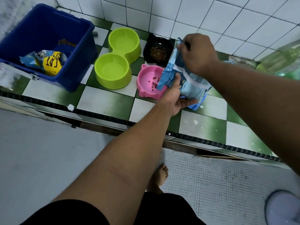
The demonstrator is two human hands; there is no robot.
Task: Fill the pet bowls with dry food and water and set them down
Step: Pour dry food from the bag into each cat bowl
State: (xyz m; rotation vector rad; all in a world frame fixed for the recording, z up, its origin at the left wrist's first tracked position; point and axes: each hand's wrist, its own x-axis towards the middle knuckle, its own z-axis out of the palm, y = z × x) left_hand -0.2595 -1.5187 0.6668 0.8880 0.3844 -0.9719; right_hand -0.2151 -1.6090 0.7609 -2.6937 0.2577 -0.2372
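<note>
Blue bin (84, 62): far left, well apart from all the fingers. A yellow and blue cat food pack (48, 62) lies inside it.
Green double bowl (113, 83): on the checked floor (100, 98), right of the bin. It is left of the fingers and no finger touches it.
Pink bowl (141, 88): just left of the left thumb. A few bits of dry food (154, 82) lie in it.
Black bowl (146, 49): by the white wall, just left of the right hand's fingers. A heap of dry food (158, 52) sits in it.
Left hand (175, 98): holds the bag from below. The thumb presses on the front and the fingers curl under it.
Food bag (193, 85): blue and white, up off the floor between the two hands. It tilts, and its low corner hangs over the pink bowl's right side.
Right hand (196, 54): its fingers are curled and pinch the bag's top edge.
Small blue bowl (197, 106): right under the left fingers, mostly hidden by them and the bag.
Green bottles (284, 62): far right of the fingers, blurry.
</note>
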